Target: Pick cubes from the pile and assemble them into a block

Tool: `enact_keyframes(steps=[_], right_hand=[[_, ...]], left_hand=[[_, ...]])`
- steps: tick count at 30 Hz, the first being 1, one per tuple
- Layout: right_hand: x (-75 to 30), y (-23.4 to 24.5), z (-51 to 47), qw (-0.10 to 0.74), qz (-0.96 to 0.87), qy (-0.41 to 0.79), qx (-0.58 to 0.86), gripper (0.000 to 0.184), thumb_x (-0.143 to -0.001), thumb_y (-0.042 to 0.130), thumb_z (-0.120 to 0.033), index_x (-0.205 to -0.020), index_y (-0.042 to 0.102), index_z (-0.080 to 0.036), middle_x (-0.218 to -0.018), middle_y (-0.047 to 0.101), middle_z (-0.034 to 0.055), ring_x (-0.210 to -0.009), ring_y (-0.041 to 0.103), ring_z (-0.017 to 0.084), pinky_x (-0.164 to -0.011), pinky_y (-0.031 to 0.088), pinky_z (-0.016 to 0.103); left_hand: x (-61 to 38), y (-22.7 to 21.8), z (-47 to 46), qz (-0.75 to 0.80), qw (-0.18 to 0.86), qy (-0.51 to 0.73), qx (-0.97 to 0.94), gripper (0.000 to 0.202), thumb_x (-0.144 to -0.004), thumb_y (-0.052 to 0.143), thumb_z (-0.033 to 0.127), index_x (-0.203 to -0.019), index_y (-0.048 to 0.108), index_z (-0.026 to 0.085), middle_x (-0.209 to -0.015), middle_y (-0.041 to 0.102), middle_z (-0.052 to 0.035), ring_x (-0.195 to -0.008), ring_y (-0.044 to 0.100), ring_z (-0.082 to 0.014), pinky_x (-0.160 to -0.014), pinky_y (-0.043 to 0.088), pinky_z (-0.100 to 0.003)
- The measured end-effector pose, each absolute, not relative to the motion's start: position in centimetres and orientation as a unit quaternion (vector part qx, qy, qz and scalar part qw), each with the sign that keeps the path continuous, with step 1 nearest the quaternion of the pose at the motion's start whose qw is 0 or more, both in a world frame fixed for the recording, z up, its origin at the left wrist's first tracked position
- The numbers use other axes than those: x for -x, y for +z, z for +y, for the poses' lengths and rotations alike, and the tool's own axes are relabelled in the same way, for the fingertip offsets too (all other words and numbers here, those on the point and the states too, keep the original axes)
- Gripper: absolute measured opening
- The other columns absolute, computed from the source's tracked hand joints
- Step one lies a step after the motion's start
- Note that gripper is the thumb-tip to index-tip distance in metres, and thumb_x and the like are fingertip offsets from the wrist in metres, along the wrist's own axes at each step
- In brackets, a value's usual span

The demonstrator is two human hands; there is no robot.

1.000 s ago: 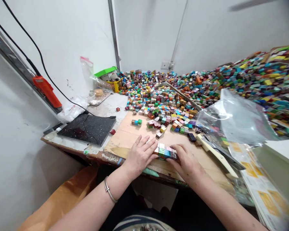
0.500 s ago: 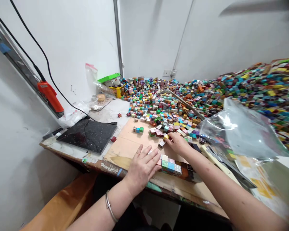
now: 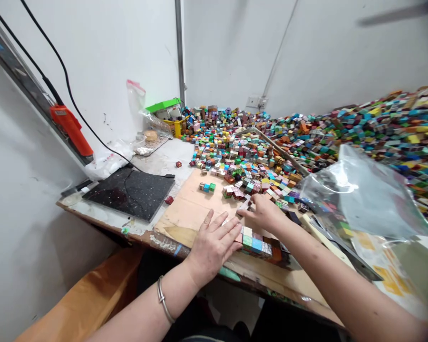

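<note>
My left hand (image 3: pixel 216 244) lies flat, fingers stretched out, over the left end of a short row of small coloured cubes (image 3: pixel 257 244) near the table's front edge. The cubes under its fingers are hidden. To the right and slightly farther back, my right hand (image 3: pixel 266 213) is bent, thumb and forefinger closing round a small pale cube (image 3: pixel 245 205); the fingers partly cover it. Just beyond lie loose pink, green and white cubes (image 3: pixel 233 192). A short joined strip of brown, blue and green cubes (image 3: pixel 207 187) rests on the peach-coloured board (image 3: pixel 185 206).
A large heap of coloured cubes (image 3: pixel 342 128) fills the back and right. A clear plastic bag (image 3: pixel 364 194) and a cream-handled cutting tool (image 3: pixel 328 242) lie at right. At left are a black speckled slab (image 3: pixel 130 194) and a red corded tool (image 3: pixel 70 130).
My right hand has shifted slightly; the yellow cube at its fingertips no longer shows, and a pale one is there. My left hand stays on the row. The view has tilted a little.
</note>
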State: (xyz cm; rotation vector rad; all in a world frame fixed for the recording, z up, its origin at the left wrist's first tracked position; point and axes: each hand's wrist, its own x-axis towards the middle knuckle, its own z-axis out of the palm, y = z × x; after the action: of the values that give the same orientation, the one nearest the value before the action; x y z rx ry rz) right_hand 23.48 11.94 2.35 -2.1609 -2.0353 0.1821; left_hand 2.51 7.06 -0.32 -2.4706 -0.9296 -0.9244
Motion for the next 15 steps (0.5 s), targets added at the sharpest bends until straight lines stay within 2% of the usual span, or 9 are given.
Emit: enact_keyframes(steps=[5,10,12,15], right_hand=[[-22.3,2.2,13.2,0.093,-0.676,0.083,0.726,0.037,-0.067,0.056,-0.047,-0.082,0.046,-0.015,-0.076,0.054,0.006,-0.065,0.048,0.015,-0.055,0.033,0.025],[-23.4,5.3,10.3,0.158,-0.665,0.112,0.721,0.043,-0.074,0.05,-0.053,-0.097,0.048,-0.017,-0.082,0.058,0.0056,-0.07,0.052,0.015,-0.059,0.037,0.024],[-24.1,6.4,8.4,0.169,-0.671,0.118,0.712,0.041,-0.075,0.048,-0.055,-0.092,0.052,-0.018,-0.08,0.058,0.005,-0.07,0.053,0.015,-0.061,0.037,0.024],[-24.7,7.3,5.7,0.136,-0.679,0.127,0.71,0.044,-0.078,0.042,-0.06,-0.083,0.057,-0.019,-0.078,0.059,0.0049,-0.068,0.053,0.015,-0.059,0.037,0.025]], left_hand=[[-2.5,-0.3,7.2,-0.328,0.179,-0.329,0.867,0.047,-0.073,0.049,0.046,-0.119,0.046,0.033,-0.131,0.046,0.0144,-0.125,0.043,-0.0105,-0.118,0.034,-0.038],[-2.5,-0.3,7.2,-0.331,0.182,-0.323,0.868,0.046,-0.074,0.046,0.046,-0.119,0.046,0.033,-0.132,0.045,0.0154,-0.125,0.042,-0.0111,-0.117,0.035,-0.04],[-2.5,-0.3,7.1,-0.331,0.178,-0.325,0.868,0.046,-0.075,0.046,0.045,-0.119,0.045,0.033,-0.131,0.046,0.0148,-0.124,0.043,-0.0111,-0.117,0.034,-0.041],[-2.5,-0.2,7.0,-0.332,0.164,-0.32,0.872,0.046,-0.075,0.046,0.043,-0.12,0.044,0.033,-0.129,0.048,0.0135,-0.123,0.044,-0.0113,-0.118,0.033,-0.041]])
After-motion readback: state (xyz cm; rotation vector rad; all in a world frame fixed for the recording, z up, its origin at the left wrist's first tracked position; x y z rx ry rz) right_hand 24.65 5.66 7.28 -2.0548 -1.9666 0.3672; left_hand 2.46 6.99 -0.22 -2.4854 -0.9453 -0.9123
